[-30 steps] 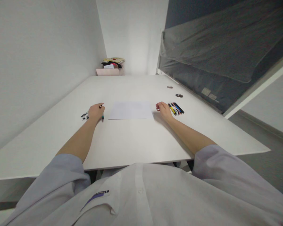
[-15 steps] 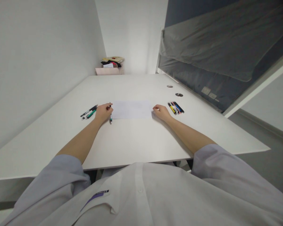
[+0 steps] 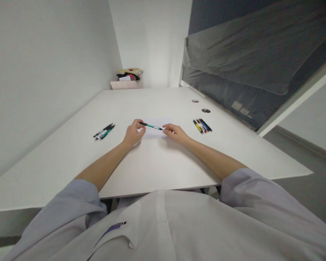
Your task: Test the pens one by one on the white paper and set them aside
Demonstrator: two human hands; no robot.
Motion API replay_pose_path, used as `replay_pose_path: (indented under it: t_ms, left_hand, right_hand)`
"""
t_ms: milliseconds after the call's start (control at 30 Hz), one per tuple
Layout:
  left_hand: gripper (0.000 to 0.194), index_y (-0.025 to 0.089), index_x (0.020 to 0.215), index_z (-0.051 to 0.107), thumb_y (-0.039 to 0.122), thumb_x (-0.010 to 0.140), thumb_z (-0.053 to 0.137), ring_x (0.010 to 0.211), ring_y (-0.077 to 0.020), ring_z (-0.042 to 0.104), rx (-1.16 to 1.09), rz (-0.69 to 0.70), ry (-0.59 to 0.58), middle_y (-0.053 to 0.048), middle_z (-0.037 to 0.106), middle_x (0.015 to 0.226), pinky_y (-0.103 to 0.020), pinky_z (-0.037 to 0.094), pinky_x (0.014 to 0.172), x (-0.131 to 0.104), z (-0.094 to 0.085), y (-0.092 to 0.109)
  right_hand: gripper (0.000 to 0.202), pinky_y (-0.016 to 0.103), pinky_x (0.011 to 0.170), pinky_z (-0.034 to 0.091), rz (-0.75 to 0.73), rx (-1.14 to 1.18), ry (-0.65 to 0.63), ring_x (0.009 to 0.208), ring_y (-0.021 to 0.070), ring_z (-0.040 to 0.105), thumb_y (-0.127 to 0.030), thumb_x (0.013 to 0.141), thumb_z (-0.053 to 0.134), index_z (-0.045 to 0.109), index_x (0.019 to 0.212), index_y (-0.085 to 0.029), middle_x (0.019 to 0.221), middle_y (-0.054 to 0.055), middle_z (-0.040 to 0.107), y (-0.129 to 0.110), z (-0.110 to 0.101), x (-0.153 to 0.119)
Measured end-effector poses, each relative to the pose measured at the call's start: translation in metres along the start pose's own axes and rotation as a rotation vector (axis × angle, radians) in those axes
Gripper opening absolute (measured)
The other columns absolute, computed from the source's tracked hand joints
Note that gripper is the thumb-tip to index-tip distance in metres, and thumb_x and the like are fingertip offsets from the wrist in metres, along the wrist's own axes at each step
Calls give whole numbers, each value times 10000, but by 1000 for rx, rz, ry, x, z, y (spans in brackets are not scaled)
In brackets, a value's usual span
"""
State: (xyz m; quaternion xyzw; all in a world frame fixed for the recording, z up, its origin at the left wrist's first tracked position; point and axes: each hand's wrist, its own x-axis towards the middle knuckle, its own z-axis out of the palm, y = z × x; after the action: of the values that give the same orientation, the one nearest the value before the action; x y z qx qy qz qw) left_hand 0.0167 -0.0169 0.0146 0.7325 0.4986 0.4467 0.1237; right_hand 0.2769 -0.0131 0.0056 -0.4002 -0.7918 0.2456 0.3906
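Note:
A dark pen with a green section [image 3: 152,126] is held crosswise above a white sheet of paper [image 3: 156,135]. My left hand [image 3: 133,133] grips its black left end between thumb and fingers. At the other end, the thumb and fingertips of my right hand [image 3: 176,132] close around the dark tip. Both hands cover parts of the sheet's sides. Left of my left hand lies a small group of pens, among them a green pen [image 3: 107,132]. Several more pens lie in a row to the right, with a yellow pen [image 3: 197,127] at its near side.
The white table [image 3: 157,163] stretches from my body to the back wall. A box [image 3: 124,85] with cloth-like items stands at the far left. Two round inserts, one a metal disc [image 3: 205,111], sit near the right edge, beside a dark covered partition [image 3: 233,65].
My left hand has moved right with the pen, which has turned from pointing toward me to lying crosswise. My right hand has moved left and taken the pen's other end.

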Motion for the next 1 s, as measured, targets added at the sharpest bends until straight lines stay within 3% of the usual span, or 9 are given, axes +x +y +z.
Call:
replay_pose_path:
  t_ms: [100,233,333,467,633,767,867,1000]
  left_hand:
    - [445,199,1228,483,258,804,606,1040,-249,704,29,69,-97,-115,724,1189,-400,518,948,-4,5,0]
    - [542,206,1299,393,209,794,590,1254,-266,614,3,176,-180,-150,625,1369,-434,488,1039,-8,9,-1]
    - [599,197,1329,348,199,783,594,1320,-280,562,3,238,-200,-183,567,1433,-464,461,1080,-8,10,-2]
    - [662,189,1349,323,182,746,598,1358,-309,522,11,286,-223,-220,498,1491,-503,429,1102,-10,11,-2]
    - [711,173,1372,318,180,722,608,1368,-328,503,27,305,-246,-238,446,1524,-510,397,1117,-13,13,-1]
    - [685,164,1394,338,216,767,610,1321,-293,538,-32,255,-216,-222,459,1514,-476,419,1091,-12,14,-3]
    - [575,169,1388,402,257,843,565,1198,-246,603,-64,165,-143,-179,574,1413,-428,465,1017,-8,12,-5]
    - [268,170,1066,662,297,889,506,963,-225,656,-14,62,-102,-106,732,1054,-365,495,909,-2,7,-8]
  right_hand:
    - [382,289,701,485,68,89,1,741,172,631,-413,864,592,687,1140,-168,861,52,736,3,6,1]
    - [366,312,755,514,133,170,111,786,181,656,-416,863,613,668,1134,-176,865,56,740,12,7,4]
    - [364,335,788,542,218,285,177,762,178,665,-392,849,657,648,1145,-180,823,49,739,14,6,7]
    - [206,351,811,577,381,533,131,759,173,696,-315,845,687,687,990,-168,864,97,763,11,5,9]
    - [143,366,822,593,414,656,145,774,180,720,-260,774,770,694,867,-183,871,95,773,8,2,7]
    - [203,375,844,581,354,645,150,797,181,724,-277,724,814,689,857,-187,857,74,771,10,-1,6]
    - [247,363,840,570,322,626,157,803,177,719,-304,698,827,687,862,-184,844,66,769,12,-2,7]
    - [275,348,807,565,315,622,174,786,179,716,-319,664,839,685,850,-187,808,56,768,16,-2,7]
